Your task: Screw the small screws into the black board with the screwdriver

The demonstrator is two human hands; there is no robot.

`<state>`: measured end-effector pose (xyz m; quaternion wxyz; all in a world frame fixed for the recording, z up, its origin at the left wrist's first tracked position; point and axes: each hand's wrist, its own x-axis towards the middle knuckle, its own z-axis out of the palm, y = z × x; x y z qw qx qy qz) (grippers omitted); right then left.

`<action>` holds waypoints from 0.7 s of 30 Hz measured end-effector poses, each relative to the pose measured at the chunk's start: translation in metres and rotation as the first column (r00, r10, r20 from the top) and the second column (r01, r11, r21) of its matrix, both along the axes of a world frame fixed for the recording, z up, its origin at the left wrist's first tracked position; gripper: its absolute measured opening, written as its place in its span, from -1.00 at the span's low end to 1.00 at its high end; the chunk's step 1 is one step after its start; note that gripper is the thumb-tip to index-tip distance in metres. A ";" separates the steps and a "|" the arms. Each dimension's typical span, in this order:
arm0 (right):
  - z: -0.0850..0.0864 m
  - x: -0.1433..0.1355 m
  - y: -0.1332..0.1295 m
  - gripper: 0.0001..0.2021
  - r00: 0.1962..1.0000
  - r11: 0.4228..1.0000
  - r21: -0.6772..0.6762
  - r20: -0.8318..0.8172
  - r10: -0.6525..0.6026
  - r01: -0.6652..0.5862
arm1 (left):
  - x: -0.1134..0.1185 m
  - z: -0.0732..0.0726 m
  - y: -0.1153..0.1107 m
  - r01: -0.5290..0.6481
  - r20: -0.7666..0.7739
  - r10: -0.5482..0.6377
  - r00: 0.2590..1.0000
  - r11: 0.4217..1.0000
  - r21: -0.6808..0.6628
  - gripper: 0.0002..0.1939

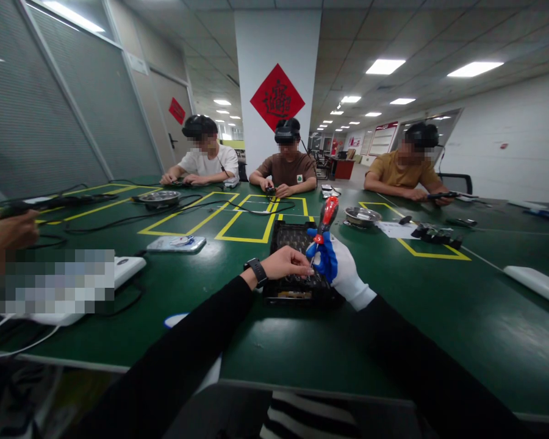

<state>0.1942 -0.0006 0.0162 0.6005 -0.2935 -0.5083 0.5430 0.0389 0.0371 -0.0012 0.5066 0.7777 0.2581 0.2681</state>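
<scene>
A black open tray-like case [274, 296] with many small dark parts in it lies on the green table in front of me. My right hand [333, 259], in a white and blue glove, grips a screwdriver [329, 213] with a red and black handle, its shaft pointing down over the case. My left hand [287, 262], bare with a black watch [257, 272] on the wrist, is over the left part of the case. Its thumb and fingers pinch together close to the screwdriver's tip; what they hold is too small to make out.
A phone [176, 244] lies to the left, a white device [130, 267] nearer. Round metal dishes [160, 197] [362, 215] stand farther back. Black clips [437, 236] and a white device [537, 283] are at right. Several people sit around the table; a person's hand [13, 231] shows far left.
</scene>
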 end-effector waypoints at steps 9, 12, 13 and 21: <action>-0.008 -0.005 0.003 -0.69 0.996 0.995 0.049 0.008 -0.086 0.085 | 0.000 0.000 0.000 0.002 -0.023 -0.002 1.000 1.000 0.021 -0.67; -0.008 -0.003 0.005 -0.70 0.992 0.992 0.029 0.011 -0.123 0.122 | 0.000 -0.001 0.001 0.007 -0.015 -0.006 1.000 1.000 0.007 -0.67; -0.008 -0.003 0.005 -0.69 0.993 0.993 0.014 0.007 -0.116 0.116 | -0.001 -0.001 0.001 0.005 -0.014 -0.005 1.000 1.000 0.004 -0.67; 0.005 0.003 0.001 -0.61 0.986 0.988 0.038 0.061 -0.153 0.151 | -0.001 0.000 0.000 -0.013 -0.025 0.013 1.000 1.000 0.000 -0.66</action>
